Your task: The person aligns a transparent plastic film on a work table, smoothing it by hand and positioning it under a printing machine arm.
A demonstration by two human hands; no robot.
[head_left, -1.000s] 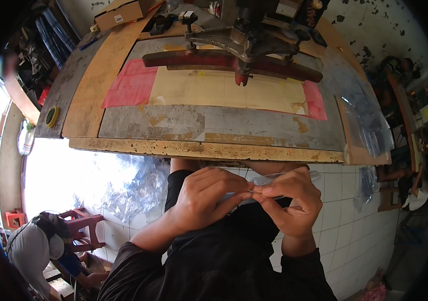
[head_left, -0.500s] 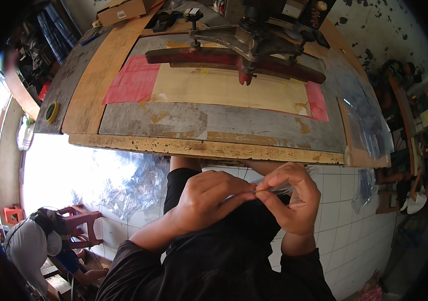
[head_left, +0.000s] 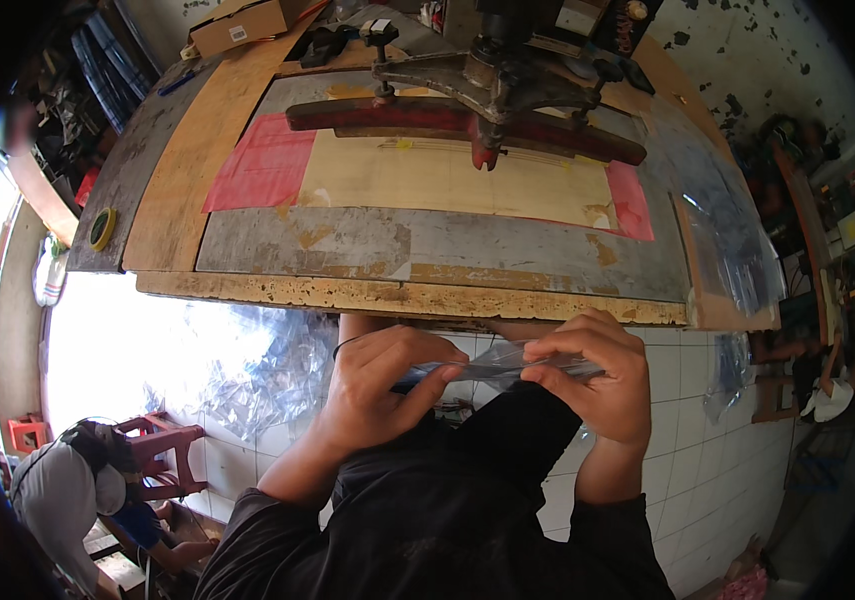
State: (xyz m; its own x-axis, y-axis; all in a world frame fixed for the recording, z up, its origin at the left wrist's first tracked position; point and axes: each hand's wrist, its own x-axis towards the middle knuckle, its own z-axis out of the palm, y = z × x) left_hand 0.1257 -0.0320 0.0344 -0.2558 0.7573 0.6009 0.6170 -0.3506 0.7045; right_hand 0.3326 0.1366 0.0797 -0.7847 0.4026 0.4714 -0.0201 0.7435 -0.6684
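Between my two hands stretches a clear plastic sheet, bunched and folded, held over my lap just below the table edge. My left hand pinches one side of it between thumb and fingers. My right hand grips the other side the same way, a short gap away. How far the plastic runs on inside the hands is hidden. Beyond them, a press with a long red bar stands over a yellow sheet with pink ends, lying on the grey board.
The worn wooden table edge runs just past my hands. A tape roll lies at the table's left, clear plastic at its right. A heap of plastic covers the floor at left, near a red stool and a seated person.
My hands have drawn apart from a close pinch, the left one moving leftward. More of the plastic now shows stretched between them.
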